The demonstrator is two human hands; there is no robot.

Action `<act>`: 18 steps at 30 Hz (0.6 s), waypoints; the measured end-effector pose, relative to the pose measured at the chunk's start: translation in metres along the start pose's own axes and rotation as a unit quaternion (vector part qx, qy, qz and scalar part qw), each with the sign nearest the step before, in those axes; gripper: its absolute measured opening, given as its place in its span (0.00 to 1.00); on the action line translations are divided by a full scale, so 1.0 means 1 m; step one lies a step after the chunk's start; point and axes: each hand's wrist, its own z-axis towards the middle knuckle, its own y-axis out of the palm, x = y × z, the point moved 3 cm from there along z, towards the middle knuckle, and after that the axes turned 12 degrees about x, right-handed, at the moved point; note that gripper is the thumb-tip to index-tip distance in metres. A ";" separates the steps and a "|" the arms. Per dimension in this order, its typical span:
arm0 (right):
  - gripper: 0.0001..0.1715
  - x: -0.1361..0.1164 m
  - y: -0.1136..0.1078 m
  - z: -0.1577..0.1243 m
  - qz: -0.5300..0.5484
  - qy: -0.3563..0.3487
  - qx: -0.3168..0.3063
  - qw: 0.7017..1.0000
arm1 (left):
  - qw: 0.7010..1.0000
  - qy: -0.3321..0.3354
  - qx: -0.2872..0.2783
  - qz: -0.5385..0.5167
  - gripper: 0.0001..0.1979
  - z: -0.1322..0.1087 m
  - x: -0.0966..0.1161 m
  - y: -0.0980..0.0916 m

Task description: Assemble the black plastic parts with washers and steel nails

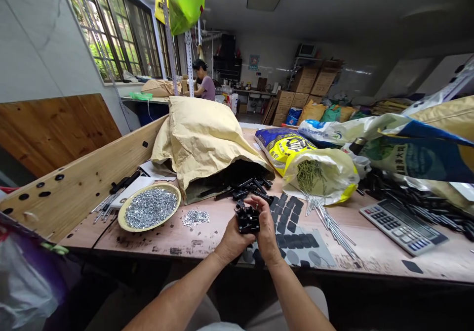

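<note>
Near the table's front edge, my left hand [234, 239] and my right hand [266, 229] are closed around a cluster of black plastic parts [247, 220]. The fingers of my right hand curl over its top, and my left hand grips it from the side. Fingers cover much of it, so its exact kind cannot be made out. Just beyond lie loose black plastic pieces [255, 185], spilling from an open brown paper sack [211, 138]. Beside my right hand are rows of dark flat pads [291, 215], some on a grey sheet [326, 252].
A yellowish bowl [121, 217] of small metal nuts stands left, with a small pile of nuts [195, 217] beside it. Right are long metal rods [335, 229], a yellow bag [292, 149] and a calculator [403, 226]. Another person [207, 86] is at the back.
</note>
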 end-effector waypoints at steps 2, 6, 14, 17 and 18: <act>0.36 -0.008 0.000 0.002 0.036 0.010 -0.005 0.999 | 1.000 0.011 -0.003 -0.013 0.21 -0.001 0.013 0.000; 0.36 -0.015 -0.010 0.006 0.077 0.031 0.006 0.997 | 0.995 0.070 0.067 -0.010 0.19 0.010 0.041 -0.015; 0.30 -0.009 -0.019 -0.001 0.034 0.023 -0.005 0.999 | 0.990 0.126 0.022 0.061 0.18 0.027 0.050 -0.027; 0.25 -0.015 -0.019 0.002 0.001 0.010 -0.003 1.000 | 0.986 0.147 -0.003 0.075 0.18 0.028 0.054 -0.026; 0.24 -0.019 -0.019 0.003 -0.013 0.006 -0.005 1.000 | 0.985 0.153 -0.006 0.080 0.18 0.027 0.056 -0.026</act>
